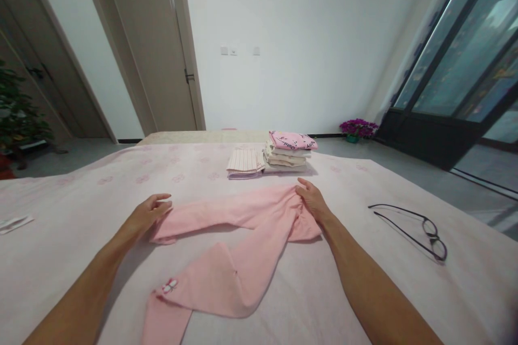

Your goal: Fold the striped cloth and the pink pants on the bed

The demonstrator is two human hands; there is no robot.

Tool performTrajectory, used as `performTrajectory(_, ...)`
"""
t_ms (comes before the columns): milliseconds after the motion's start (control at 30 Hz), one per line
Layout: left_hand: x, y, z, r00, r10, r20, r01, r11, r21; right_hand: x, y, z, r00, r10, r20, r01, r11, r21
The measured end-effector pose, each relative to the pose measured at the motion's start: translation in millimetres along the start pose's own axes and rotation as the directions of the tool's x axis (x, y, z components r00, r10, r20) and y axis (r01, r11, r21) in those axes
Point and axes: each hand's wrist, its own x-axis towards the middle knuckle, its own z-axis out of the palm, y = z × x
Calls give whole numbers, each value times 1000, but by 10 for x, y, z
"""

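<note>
A pair of pink children's trousers (pixel 243 275) lies on the bed with its two legs spread apart, one leg bent towards me. A small butterfly-like patch (pixel 170 285) shows near the nearer leg's lower end. My left hand (pixel 149 213) is closed at the end of the farther leg, its thumb and fingers on the cloth. At the bunched waist end, my right hand (pixel 313 199) pinches the fabric between thumb and fingers.
Behind the trousers stand a stack of folded clothes (pixel 287 159) and a lower striped folded garment (pixel 245 161). Black-framed glasses (pixel 431 232) rest on the right of the sheet (pixel 343 302). A white paper-like item (pixel 15 223) lies far left.
</note>
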Motion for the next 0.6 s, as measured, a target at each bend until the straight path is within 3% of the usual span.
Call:
performTrajectory(100,115,-284,-20,994,-55,97,40,988,152,43,45,-24,998,-66,-10,63,985,-158)
performTrajectory(233,89,-309,-56,982,-14,190,-51,943,330,75,79,-110,984,-173,48,179,940,-292)
performTrajectory(300,37,-218,-59,988,23,151,-59,969,239,84,92,-135,974,-204,95,223,930,-292)
performTrajectory(367,-4,-104,-48,997,43,71,-45,999,23,94,103,-137,972,-200,121,223,948,-229)
performTrajectory(500,9,51,27,992,-2,-129,-50,916,-399,129,122,-99,981,-189,49,192,978,-78)
performTrajectory(600,58,25,128,970,-9,-242,-102,891,-442,146,139,-75,980,-195,29,197,969,-145)
